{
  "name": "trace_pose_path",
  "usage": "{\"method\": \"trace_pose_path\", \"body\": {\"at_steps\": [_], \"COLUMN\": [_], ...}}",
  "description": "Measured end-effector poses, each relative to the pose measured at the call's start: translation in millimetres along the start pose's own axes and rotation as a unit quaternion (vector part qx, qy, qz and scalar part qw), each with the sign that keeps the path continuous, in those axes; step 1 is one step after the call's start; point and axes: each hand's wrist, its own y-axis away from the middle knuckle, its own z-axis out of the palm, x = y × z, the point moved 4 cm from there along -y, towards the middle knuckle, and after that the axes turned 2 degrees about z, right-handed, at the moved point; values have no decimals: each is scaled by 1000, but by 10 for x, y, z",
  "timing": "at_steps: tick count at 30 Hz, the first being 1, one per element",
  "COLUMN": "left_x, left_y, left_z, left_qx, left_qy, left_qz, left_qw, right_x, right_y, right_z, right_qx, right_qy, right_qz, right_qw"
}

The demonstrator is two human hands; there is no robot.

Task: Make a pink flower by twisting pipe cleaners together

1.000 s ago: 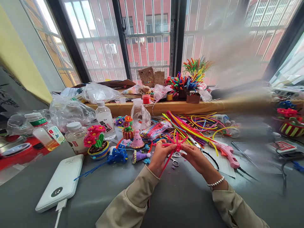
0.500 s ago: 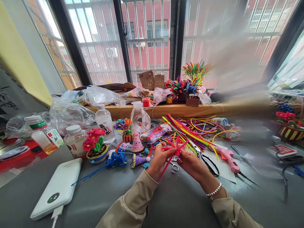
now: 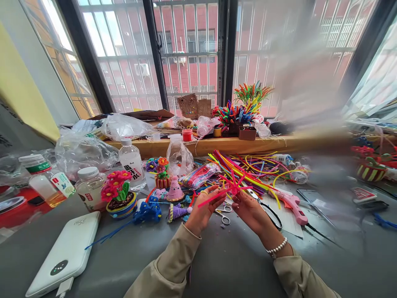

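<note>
Pink pipe cleaners (image 3: pixel 234 189), joined at the middle with arms spread like a star, are pinched between the thumb and fingers of my right hand (image 3: pixel 249 210). One long pink arm reaches left across the fingers of my left hand (image 3: pixel 204 209). That hand is loosely open beside the star, its fingers apart and touching or just behind the stem. Small scissors (image 3: pixel 223 216) lie on the table beneath my hands. Black-handled scissors (image 3: pixel 271 215) lie partly hidden behind my right hand.
Loose coloured pipe cleaners (image 3: pixel 242 169) pile up behind my hands. A pink glue gun (image 3: pixel 293 207) lies on the right. Left are a potted pink flower (image 3: pixel 119 192), blue pipe-cleaner flowers (image 3: pixel 148 212), a water bottle (image 3: pixel 132 163) and a white power bank (image 3: pixel 66 248).
The pink star has turned, so its long arm now points left over my left hand instead of down. My left fingers have loosened from it; my right hand keeps its pinch.
</note>
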Motion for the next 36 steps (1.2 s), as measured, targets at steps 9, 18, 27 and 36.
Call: {"method": "trace_pose_path", "body": {"at_steps": [9, 18, 27, 36], "left_x": [-23, -9, 6, -45], "left_y": [66, 53, 60, 39], "left_z": [145, 66, 36, 17], "left_qx": [-66, -1, 57, 28], "left_qy": [-60, -21, -31, -28], "left_qz": [25, 76, 53, 31], "left_qw": [996, 997, 996, 999], "right_x": [96, 237, 215, 180], "right_y": [-11, 49, 33, 21], "right_z": [33, 79, 61, 56], "right_qx": [-27, -7, 17, 28], "right_qy": [-13, 32, -4, -33], "right_qz": [24, 56, 46, 31], "right_qw": [999, 998, 999, 999]}}
